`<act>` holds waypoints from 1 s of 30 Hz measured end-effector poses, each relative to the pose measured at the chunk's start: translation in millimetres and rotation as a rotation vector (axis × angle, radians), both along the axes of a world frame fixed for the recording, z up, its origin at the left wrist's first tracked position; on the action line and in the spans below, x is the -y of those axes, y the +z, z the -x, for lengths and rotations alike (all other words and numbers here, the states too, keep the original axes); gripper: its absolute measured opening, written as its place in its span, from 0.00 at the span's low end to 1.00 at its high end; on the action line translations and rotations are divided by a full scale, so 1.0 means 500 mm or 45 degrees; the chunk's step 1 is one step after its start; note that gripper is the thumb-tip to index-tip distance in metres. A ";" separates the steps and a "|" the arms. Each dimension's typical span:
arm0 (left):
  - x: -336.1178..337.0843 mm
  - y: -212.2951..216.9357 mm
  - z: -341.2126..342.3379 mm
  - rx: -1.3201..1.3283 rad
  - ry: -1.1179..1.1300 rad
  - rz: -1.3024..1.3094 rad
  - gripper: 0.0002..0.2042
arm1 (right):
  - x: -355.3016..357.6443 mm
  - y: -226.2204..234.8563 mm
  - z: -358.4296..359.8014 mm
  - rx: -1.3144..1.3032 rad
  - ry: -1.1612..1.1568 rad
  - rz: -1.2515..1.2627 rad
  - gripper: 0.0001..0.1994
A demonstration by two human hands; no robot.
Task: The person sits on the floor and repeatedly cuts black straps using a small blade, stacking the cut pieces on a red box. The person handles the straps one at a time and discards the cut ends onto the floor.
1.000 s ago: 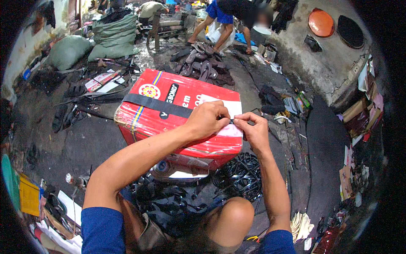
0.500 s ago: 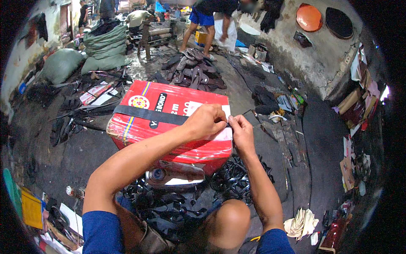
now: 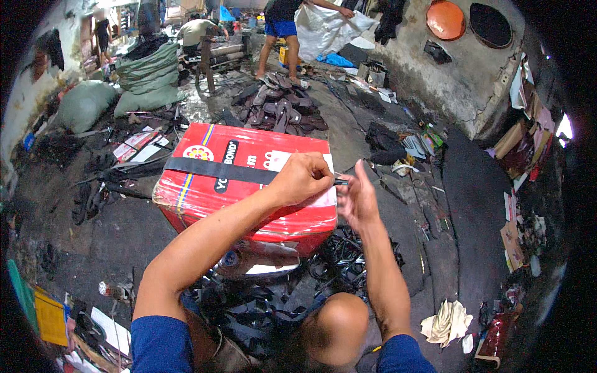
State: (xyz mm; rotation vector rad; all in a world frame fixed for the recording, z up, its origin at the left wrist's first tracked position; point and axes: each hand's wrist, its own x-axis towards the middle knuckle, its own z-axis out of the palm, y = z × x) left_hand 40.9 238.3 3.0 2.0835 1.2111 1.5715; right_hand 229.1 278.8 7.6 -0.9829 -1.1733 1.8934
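Observation:
A red carton (image 3: 205,205) wrapped in clear tape rests in front of my knees. Across its top lies a flat black strap (image 3: 211,169), running from the left edge to beneath my left hand. My left hand (image 3: 303,178) is closed in a pinch on the strap near the carton's right edge, and a short dark end sticks out past the fingertips. Just beyond that edge my right hand (image 3: 360,200) is open, thumb up and fingers apart, close to the strap end. Below the carton, many black strips (image 3: 255,311) are heaped between my legs, with a bottle-like container (image 3: 231,258) lying above them.
Behind the carton is a pile of dark shoe parts (image 3: 280,109). Green sacks (image 3: 149,74) stand at the far left. A person in blue shorts (image 3: 281,28) handles a white sheet (image 3: 329,28). A cream cloth (image 3: 445,323) lies at the lower right.
My right hand has let go of the strap end and opened beside it. My left hand keeps its pinch. Farther off, the person has straightened up and spread the white sheet.

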 end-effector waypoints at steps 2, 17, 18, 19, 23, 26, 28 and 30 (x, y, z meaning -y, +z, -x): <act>-0.005 0.002 -0.013 0.033 -0.005 0.031 0.05 | -0.049 0.027 -0.005 0.405 -0.071 -0.329 0.29; 0.005 0.008 0.011 0.023 -0.035 0.256 0.04 | -0.087 -0.302 0.029 0.662 -0.519 -1.035 0.18; 0.001 0.012 -0.001 0.037 -0.042 0.291 0.04 | -0.100 -0.380 -0.002 0.699 -0.520 -1.096 0.18; -0.003 0.016 -0.005 0.047 -0.040 0.325 0.05 | -0.106 -0.453 -0.031 0.727 -0.514 -1.159 0.18; 0.000 0.003 0.010 0.062 -0.048 0.260 0.05 | -0.047 -0.590 -0.066 1.026 -0.562 -0.949 0.19; 0.008 0.011 0.011 0.021 -0.003 0.200 0.05 | -0.027 -0.667 -0.078 1.076 -0.531 -0.660 0.19; 0.003 0.004 0.000 0.009 -0.020 0.234 0.04 | -0.031 -0.752 -0.112 1.264 -0.502 -0.720 0.18; -0.011 0.003 0.002 0.018 -0.058 0.213 0.04 | -0.051 -0.819 -0.155 1.656 -0.149 -1.161 0.16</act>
